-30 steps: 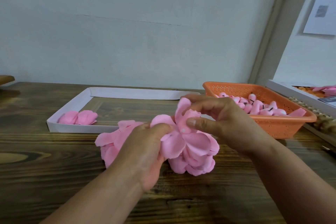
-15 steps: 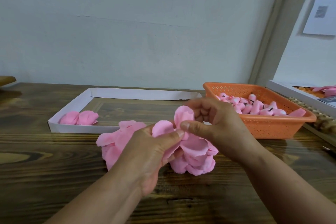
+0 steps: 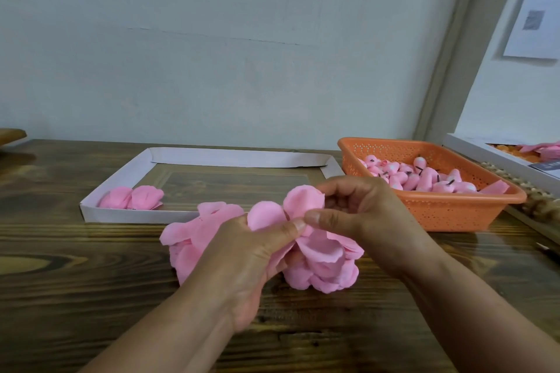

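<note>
Two hands (image 3: pixel 242 257) (image 3: pixel 363 215) closer, on two petals (image 3: pixel 304 198) (image 3: pixel 266 216)

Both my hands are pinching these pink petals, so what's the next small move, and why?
Probably draw the right hand away to peel its upper petal free, while the left hand holds the petal bunch steady. The thumbs meet at the petals' base and the upper petal stands fanned apart from its neighbour, so it looks ready to part.

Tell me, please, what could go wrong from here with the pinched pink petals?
The thin, soft pink petals are pinched at one small spot by the left hand and right hand, so they might slip apart or crease. The loose pink petal pile beneath them on the dark wooden table could get scattered.
</note>
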Demonstrator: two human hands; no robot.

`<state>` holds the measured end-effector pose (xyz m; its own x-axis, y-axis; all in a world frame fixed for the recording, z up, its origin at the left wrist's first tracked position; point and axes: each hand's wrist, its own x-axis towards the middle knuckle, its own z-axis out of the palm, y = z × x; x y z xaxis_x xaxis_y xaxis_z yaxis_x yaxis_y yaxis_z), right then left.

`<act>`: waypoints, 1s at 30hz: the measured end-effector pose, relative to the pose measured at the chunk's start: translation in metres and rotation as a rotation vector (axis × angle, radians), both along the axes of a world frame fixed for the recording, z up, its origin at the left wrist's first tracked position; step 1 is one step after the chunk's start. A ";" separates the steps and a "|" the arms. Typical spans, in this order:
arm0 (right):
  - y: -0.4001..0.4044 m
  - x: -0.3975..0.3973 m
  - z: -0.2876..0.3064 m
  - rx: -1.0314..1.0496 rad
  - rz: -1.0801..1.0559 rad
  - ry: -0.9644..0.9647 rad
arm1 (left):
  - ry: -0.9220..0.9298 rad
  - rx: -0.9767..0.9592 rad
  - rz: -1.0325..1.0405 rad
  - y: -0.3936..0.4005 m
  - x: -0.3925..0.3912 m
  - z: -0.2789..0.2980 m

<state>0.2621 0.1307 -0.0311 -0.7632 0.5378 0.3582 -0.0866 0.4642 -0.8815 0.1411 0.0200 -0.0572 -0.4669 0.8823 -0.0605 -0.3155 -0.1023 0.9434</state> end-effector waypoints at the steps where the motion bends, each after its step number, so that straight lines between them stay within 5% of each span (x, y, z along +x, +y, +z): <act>1: -0.001 0.000 0.000 0.018 -0.012 -0.003 | 0.006 0.004 -0.012 0.000 0.000 0.000; 19: -0.002 0.000 0.008 0.041 -0.036 0.073 | -0.008 -0.015 -0.126 -0.005 -0.003 -0.005; 30: -0.007 -0.001 0.024 0.213 -0.012 -0.255 | 0.095 -0.040 -0.180 -0.008 0.000 -0.005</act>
<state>0.2612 0.1237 -0.0075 -0.8368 0.4809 0.2618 0.1307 0.6397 -0.7574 0.1412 0.0119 -0.0623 -0.3075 0.9496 -0.0605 -0.2351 -0.0142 0.9719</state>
